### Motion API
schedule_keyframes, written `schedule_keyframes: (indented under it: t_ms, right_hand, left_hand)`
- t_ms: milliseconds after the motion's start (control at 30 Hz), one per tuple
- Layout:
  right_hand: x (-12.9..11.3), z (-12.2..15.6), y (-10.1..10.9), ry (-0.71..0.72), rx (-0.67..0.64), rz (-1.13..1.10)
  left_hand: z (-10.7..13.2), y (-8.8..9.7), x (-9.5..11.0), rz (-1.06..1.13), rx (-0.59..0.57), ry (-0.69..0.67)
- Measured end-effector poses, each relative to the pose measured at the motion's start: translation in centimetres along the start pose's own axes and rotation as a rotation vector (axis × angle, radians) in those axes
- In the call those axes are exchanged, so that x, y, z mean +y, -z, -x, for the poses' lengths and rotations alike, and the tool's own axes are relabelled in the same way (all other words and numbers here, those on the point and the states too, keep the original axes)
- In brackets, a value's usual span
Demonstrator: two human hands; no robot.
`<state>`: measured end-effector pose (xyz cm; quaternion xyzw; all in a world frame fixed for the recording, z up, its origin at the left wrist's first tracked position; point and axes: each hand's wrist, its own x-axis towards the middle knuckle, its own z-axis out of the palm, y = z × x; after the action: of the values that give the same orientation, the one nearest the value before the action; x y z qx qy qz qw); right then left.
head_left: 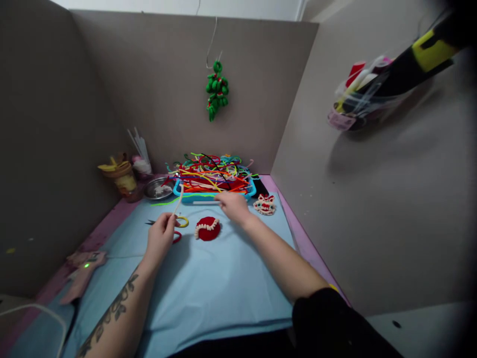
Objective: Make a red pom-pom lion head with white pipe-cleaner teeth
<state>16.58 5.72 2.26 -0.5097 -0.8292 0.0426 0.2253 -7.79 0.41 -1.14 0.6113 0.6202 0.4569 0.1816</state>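
My left hand (162,231) pinches a white pipe cleaner (179,200), which sticks up toward the tray. Under and beside that hand lie scissors (182,222) with one yellow and one red handle loop. At the front edge of a blue tray (197,198) heaped with coloured pipe cleaners (214,174), my right hand (234,206) has its fingers drawn together; what they hold, if anything, is hidden. Between the hands, a round red piece (208,233) with a wavy cream strip across it rests on the blue cloth (223,288).
On the left lies a pink glue gun (84,273) with a green light. A metal dish (158,189) and a tool pot (122,176) stand at the back left. A cream and red face ornament (265,204) lies right; a holder (354,107) hangs on the right wall.
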Motion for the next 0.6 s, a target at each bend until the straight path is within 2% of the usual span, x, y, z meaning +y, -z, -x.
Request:
schedule_keyframes:
  t_ms: [67,167,233,367,467,600]
  right_hand:
    - [2.5,0.5,0.8,-0.151,-0.054,-0.022]
    - [4.0,2.8,0.9,-0.306,0.051,-0.326]
    - [3.3,4.4,0.6,-0.328,0.157,-0.609]
    - [0.5,6.3,-0.1,-0.260,0.193,-0.995]
    - [-0.8,6.6,-0.4,-0.275,0.206,-1.027]
    - [-1.1,7.0,-0.5,-0.283,0.190,-0.993]
  left_hand:
    - [0.4,0.2,-0.1,-0.127,-0.028,-0.054]
    - [0.9,-0.2,0.1,-0.301,-0.111,-0.160]
    - [1.4,-0.8,0.4,-0.381,-0.164,-0.272]
    - [2.6,-1.9,1.1,-0.437,-0.218,-0.501]
    - [3.2,-2.1,1.2,-0.468,-0.209,-0.598]
    - [3.4,-2.0,1.3,-0.426,-0.183,-0.647]
